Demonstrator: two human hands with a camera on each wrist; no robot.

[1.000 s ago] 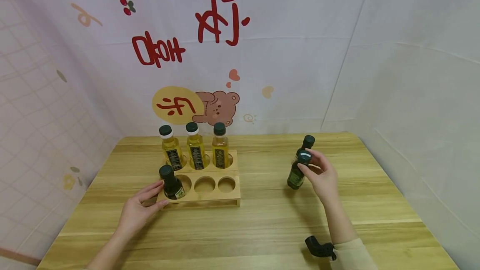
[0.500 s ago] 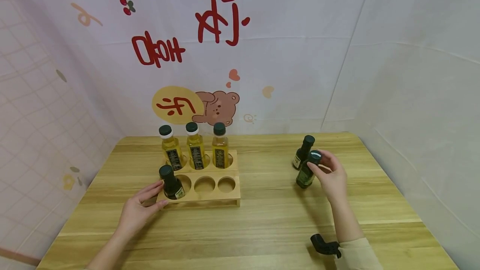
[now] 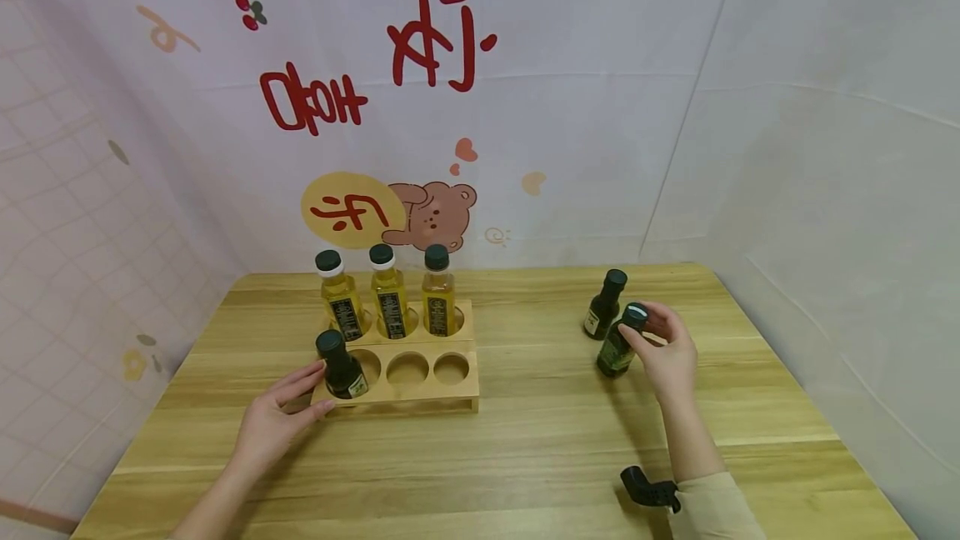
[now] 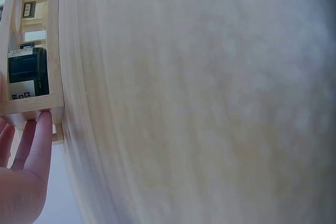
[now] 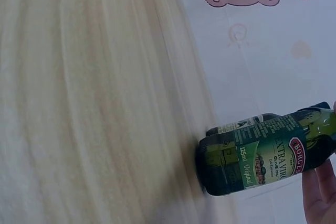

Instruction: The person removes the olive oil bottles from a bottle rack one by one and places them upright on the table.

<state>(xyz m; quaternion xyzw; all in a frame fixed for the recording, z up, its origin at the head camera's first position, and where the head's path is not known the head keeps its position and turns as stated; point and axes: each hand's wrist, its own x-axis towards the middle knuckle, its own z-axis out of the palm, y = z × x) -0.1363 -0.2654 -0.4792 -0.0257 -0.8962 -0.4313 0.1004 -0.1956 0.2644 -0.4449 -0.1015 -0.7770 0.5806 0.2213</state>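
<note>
Against the rack [image 3: 441, 392], the left hand [image 3: 274, 415] rests straight-fingered, while the right hand [image 3: 666, 352] pinches a green bottle [image 3: 615, 352].

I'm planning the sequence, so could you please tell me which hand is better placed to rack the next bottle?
Probably the right hand: it holds a green bottle, and the wooden rack has open front-row slots. The left hand touches the rack's left end, far from that bottle.
</note>
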